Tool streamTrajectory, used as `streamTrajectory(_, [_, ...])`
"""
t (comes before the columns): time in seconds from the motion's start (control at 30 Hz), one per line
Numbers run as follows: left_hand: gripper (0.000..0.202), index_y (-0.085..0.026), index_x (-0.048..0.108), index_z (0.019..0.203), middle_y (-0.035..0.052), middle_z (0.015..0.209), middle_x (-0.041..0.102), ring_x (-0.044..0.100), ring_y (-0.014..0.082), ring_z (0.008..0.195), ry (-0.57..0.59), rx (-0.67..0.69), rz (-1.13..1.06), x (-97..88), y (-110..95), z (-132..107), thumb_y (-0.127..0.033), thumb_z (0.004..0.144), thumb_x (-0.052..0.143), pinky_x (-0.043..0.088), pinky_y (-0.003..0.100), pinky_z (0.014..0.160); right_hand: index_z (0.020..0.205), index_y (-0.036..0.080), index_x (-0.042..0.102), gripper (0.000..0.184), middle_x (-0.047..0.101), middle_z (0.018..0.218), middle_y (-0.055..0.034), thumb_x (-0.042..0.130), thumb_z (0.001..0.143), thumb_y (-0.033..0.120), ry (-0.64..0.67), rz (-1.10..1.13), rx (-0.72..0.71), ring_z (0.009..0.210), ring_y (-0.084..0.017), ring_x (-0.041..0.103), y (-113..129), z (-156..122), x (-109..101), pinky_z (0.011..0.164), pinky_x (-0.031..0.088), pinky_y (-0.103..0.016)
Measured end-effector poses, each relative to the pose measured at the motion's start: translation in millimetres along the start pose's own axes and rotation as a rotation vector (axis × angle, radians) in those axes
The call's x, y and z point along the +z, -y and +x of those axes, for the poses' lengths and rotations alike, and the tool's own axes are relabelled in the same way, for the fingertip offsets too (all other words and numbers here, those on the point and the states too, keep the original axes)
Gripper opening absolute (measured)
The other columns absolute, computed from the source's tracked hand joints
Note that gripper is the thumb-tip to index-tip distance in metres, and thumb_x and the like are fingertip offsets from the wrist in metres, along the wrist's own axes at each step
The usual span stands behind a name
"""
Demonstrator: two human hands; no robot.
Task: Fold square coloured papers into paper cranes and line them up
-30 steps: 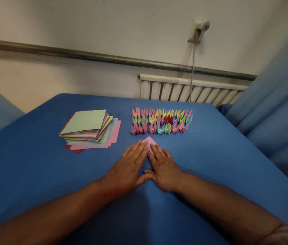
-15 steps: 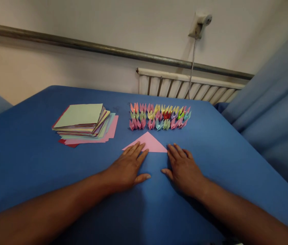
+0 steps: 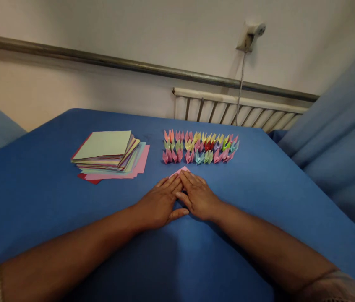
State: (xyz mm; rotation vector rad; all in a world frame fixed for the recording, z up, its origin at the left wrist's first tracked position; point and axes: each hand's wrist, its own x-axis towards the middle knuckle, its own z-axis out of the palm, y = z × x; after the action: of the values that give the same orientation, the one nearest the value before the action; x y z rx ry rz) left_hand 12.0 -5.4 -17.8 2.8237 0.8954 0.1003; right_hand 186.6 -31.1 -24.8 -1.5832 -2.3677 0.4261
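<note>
A pink folded paper (image 3: 182,170) lies on the blue table (image 3: 259,184), and only its far tip shows past my fingers. My left hand (image 3: 160,201) lies flat on it with fingers stretched out. My right hand (image 3: 198,195) rests flat beside it, fingertips touching the left hand's fingers over the paper. Both hands press down and cover most of the sheet.
A stack of coloured paper squares (image 3: 110,155) sits at the left. Several small folded paper figures (image 3: 200,146) stand in rows behind my hands. A radiator (image 3: 234,110), a metal rail (image 3: 102,62) and blue fabric (image 3: 341,121) at right border the table.
Half a second ago my hands were apart at the corners of the pink triangle. They have slid together over its middle, hiding most of it.
</note>
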Motion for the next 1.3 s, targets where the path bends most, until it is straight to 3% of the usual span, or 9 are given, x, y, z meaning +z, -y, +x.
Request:
streamTrajectory(0.3, [0.096,-0.004,0.025,0.147,0.0221,0.154,0.021,0.015,0.0357,0.144,0.026,-0.151,0.084,-0.6,8,-5,-0.076,0.083,0.029,0.016,0.049,0.114,0.148,0.006,0.024,0.08,0.017,0.156,-0.0177,0.029,0.092,0.062,0.032,-0.106,0.044,0.144,-0.031,0.015,0,-2,1,0.114,0.019,-0.047])
streamTrajectory(0.43, [0.09,-0.009,0.022,0.148,0.018,0.156,0.018,0.01,0.0317,0.145,-0.019,-0.042,0.058,-2.7,4,-6,-0.072,0.085,0.031,0.014,0.047,0.116,0.149,0.01,0.025,0.078,0.016,0.157,-0.0177,0.034,0.091,0.062,0.043,-0.131,0.003,0.144,-0.032,0.014,-2,-2,0,0.114,0.017,-0.048])
streamTrajectory(0.57, [0.089,-0.01,0.018,0.149,0.0185,0.156,0.019,0.014,0.0287,0.145,0.017,0.05,-0.017,-5.6,2,-8,-0.07,0.085,0.035,0.019,0.043,0.115,0.148,0.01,0.026,0.076,0.015,0.157,-0.0185,0.034,0.092,0.06,0.059,-0.144,-0.019,0.144,-0.033,0.015,-3,-3,-2,0.114,0.017,-0.048])
streamTrajectory(1.17, [0.089,-0.006,0.026,0.147,0.0234,0.154,0.02,0.015,0.0351,0.144,0.065,-0.089,0.073,-5.8,6,-12,-0.071,0.086,0.031,0.018,0.048,0.114,0.149,0.006,0.021,0.084,0.018,0.156,-0.0179,0.028,0.091,0.066,0.033,-0.17,0.062,0.144,-0.033,0.017,-6,-5,-2,0.113,0.018,-0.049])
streamTrajectory(1.3, [0.084,-0.013,0.023,0.149,0.018,0.156,0.02,0.013,0.0315,0.145,0.097,-0.006,0.057,-9.9,0,-19,-0.068,0.087,0.033,0.016,0.048,0.114,0.149,0.005,0.022,0.085,0.019,0.156,-0.0179,0.028,0.09,0.067,0.035,-0.177,0.059,0.143,-0.033,0.017,-7,-6,-2,0.113,0.019,-0.049])
